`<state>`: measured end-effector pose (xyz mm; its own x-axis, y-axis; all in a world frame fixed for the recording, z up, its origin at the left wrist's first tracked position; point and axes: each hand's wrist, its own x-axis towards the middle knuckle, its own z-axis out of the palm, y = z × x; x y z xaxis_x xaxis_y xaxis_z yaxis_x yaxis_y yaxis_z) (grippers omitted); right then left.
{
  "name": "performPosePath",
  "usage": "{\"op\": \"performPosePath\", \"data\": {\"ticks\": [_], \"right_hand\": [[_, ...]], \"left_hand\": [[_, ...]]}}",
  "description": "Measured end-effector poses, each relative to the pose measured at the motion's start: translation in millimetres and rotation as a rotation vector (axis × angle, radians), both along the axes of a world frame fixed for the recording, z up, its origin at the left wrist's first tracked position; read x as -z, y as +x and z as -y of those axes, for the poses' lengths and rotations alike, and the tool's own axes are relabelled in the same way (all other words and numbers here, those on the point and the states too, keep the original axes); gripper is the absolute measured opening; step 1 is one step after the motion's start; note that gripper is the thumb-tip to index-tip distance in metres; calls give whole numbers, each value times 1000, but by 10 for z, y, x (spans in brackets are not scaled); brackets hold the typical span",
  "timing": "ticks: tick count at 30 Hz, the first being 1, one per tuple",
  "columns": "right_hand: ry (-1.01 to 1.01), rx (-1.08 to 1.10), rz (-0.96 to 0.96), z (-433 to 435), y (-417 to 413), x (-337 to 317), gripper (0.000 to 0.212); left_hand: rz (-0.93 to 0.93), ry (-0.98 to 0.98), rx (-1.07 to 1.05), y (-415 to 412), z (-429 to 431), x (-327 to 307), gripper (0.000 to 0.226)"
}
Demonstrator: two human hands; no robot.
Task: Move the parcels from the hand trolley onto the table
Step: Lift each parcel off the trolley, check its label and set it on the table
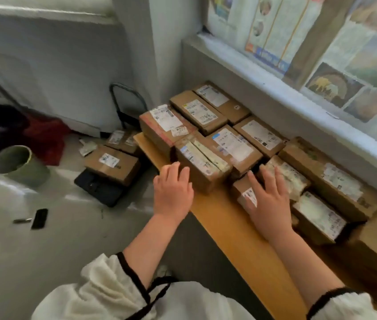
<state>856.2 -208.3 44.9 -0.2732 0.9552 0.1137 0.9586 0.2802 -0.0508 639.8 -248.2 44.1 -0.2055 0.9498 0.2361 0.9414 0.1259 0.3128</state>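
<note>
Several brown cardboard parcels with white labels lie packed together on the wooden table [224,218] below the window. My left hand [173,190] rests with spread fingers against the near left side of a taped parcel [202,163] at the table's front. My right hand [270,199] lies flat, fingers apart, on a small parcel [244,192] to its right. Neither hand grips anything. On the floor to the left stands the black hand trolley [99,189] with a labelled parcel [113,163] on its deck and two more parcels [122,139] behind it.
The trolley's dark handle [126,100] leans by the white wall. A green bucket [21,165] stands on the floor at left, beside red and dark cloth [32,135]. A black phone [39,218] and a small tool [22,220] lie on the floor.
</note>
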Motion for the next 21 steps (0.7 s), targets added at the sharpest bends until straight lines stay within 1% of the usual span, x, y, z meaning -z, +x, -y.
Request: {"op": "performPosePath", "data": {"ticks": [3,7,10,12,16,21], "right_hand": [[-51,-206,-6,34,-726,-36,67],[-94,-529,13,-22,-1744,-60,65],[-124,-649,36,-80,-2514,-2,68],[-155,-676,43,-101,-3005,74,69],[-250,-644,47,-162,-3838,218,72],[-290,-573,64,-415,-4480,351,72]], "left_hand": [[-90,-166,-307,-786,314,-3,52],[-108,-213,-586,-1737,725,-44,56],[-76,-232,-727,-2316,950,2,56],[-52,-249,-773,-2679,1034,59,57],[-58,-291,-781,-3439,1049,101,56],[-96,-338,-738,-4286,803,199,57]]}}
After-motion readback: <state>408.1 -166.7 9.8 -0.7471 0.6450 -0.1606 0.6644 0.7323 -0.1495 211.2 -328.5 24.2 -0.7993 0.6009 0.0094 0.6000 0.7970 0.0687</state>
